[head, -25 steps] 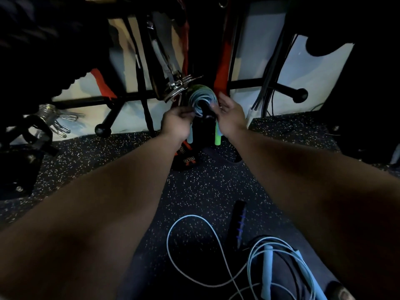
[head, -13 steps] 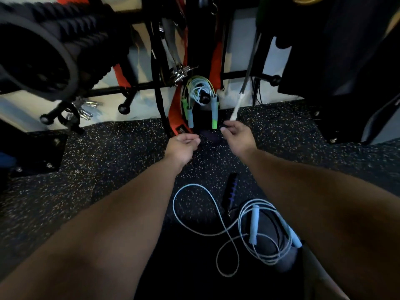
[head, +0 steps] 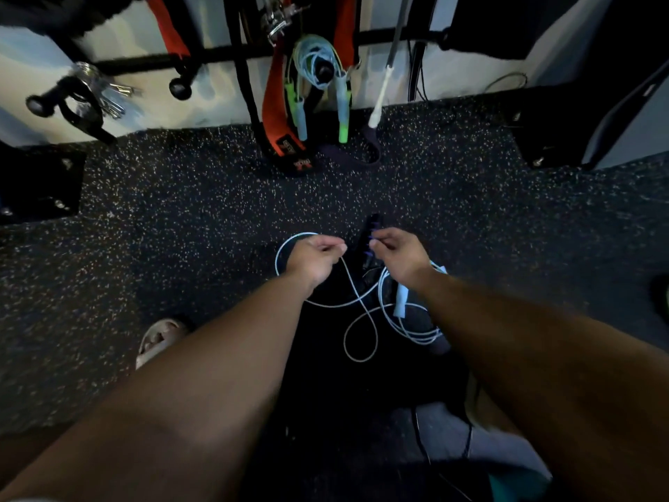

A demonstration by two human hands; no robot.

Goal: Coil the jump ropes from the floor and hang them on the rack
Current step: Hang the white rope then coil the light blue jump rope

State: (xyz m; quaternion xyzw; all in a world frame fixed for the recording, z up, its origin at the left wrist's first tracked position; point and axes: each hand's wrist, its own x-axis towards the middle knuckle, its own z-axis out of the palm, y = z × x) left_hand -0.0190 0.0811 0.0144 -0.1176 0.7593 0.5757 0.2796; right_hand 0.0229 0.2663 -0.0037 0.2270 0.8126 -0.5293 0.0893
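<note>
Speckled floor (head: 181,230) is strewn with a pale jump rope (head: 362,342), judged light and limp, best taken by its handle (head: 401,302); cord (head: 353,284) is pinched by left grip (head: 315,255); the hold of right grip (head: 398,253) cannot be told

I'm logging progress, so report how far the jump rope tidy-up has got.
Done: a coiled rope hangs on the rack, handles dangling. In hand: the left hand pinches the cord of the pale blue rope on the floor; the right hand hovers beside it, grip unclear. Left: that rope lies loose, not yet coiled or hung.
</note>
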